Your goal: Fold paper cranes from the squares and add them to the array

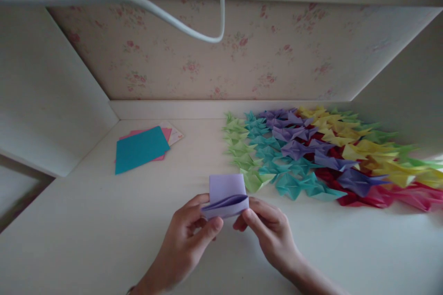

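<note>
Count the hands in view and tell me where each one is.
2. The left hand grips the left side of the folded lilac paper; the right hand grips its right side. No other hand shows.

Hand count: one left hand (188, 235), one right hand (272, 233), one lavender paper (226, 185)
Left of the fingers (196, 201), one teal sheet (141, 150); right, origami pieces (292, 185), too overlapped to count

A smooth white table (104, 235) is carrying stacked rectangular teal and pink paper sheets (141, 150) beyond the left hand (188, 235); pointed, multicoloured folded-paper figures (294, 150) are lying in rows beyond the right hand (272, 230).
</note>
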Motion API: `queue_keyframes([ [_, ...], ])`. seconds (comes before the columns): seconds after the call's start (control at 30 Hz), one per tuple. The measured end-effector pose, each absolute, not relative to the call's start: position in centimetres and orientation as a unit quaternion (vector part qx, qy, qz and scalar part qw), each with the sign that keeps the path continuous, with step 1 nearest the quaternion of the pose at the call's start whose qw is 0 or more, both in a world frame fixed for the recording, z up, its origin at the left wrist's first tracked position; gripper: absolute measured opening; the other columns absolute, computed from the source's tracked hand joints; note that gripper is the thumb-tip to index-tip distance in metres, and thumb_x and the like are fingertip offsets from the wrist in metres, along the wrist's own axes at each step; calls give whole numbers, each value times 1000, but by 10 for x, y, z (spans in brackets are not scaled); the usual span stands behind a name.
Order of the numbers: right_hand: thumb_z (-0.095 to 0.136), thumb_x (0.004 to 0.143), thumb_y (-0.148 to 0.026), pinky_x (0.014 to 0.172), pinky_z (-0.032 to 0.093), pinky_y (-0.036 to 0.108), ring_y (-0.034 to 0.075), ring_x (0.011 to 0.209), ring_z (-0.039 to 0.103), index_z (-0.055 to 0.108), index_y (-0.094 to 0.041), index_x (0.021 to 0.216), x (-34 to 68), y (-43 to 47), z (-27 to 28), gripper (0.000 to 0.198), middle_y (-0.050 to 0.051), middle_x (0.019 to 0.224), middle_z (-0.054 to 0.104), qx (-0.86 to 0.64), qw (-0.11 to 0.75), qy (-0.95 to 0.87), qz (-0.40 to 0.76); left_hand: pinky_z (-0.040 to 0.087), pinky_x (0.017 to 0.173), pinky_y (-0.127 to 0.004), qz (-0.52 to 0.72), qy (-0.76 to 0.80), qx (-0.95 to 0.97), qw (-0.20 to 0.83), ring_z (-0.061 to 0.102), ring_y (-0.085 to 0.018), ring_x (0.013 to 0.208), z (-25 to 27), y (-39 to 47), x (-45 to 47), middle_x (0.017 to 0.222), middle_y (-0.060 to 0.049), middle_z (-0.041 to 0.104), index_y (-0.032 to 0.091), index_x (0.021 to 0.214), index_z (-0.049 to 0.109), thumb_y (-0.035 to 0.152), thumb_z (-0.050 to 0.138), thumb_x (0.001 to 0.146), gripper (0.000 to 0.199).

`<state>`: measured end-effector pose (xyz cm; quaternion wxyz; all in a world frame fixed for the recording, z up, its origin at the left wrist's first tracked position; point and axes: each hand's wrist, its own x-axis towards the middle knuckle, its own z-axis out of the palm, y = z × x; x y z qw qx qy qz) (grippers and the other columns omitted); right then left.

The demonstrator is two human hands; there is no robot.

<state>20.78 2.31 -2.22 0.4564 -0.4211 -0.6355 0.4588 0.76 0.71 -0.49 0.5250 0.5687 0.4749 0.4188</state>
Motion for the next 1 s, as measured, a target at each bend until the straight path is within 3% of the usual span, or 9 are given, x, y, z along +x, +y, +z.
queue_keyframes([
  [0.07,56,97,-39,61,49,27,17,63,64,73,-18,70,207,22,-20,38,5,66,70,-419,458,-622,476,50,57,-22,415,494,587,488,60,-15,68,-6,8,7,95,-8,69,17,74,73,39,62,91,29],
  [0.17,62,93,-41,61,52,27,17,64,67,74,-18,88,205,20,-22,26,5,71,71,-406,465,-564,548,46,55,-22,421,518,607,431,60,-15,66,-7,10,8,79,-5,67,17,60,66,36,64,90,35],
  [0.23,66,90,-43,60,54,26,17,65,68,73,-19,94,203,20,-24,25,5,75,72,-398,472,-533,579,45,55,-22,426,517,612,420,61,-15,67,-7,11,8,80,-6,68,18,58,65,34,65,89,35],
  [0.63,62,92,-44,56,54,26,16,60,67,72,-18,76,200,22,-23,32,5,70,70,-400,480,-537,566,50,54,-21,444,504,595,441,66,-15,69,-8,11,9,90,-8,72,17,58,67,33,69,86,32],
  [0.8,63,92,-45,59,53,26,16,62,66,74,-18,84,202,20,-26,29,5,72,71,-395,473,-523,588,48,54,-21,441,510,594,438,65,-16,71,-7,12,9,88,-8,71,17,56,67,34,70,86,35],
  [0.93,60,92,-51,62,53,30,19,66,66,74,-19,97,205,19,-29,36,6,76,71,-377,474,-493,624,53,57,-22,446,486,565,496,65,-15,71,-6,11,9,99,-8,68,18,75,76,39,72,85,24],
  [1.0,55,94,-54,64,51,31,20,71,66,74,-19,97,206,20,-33,39,8,84,72,-377,483,-469,636,56,61,-25,465,456,539,534,66,-18,78,-7,10,9,109,-10,65,19,94,77,48,70,84,31],
])
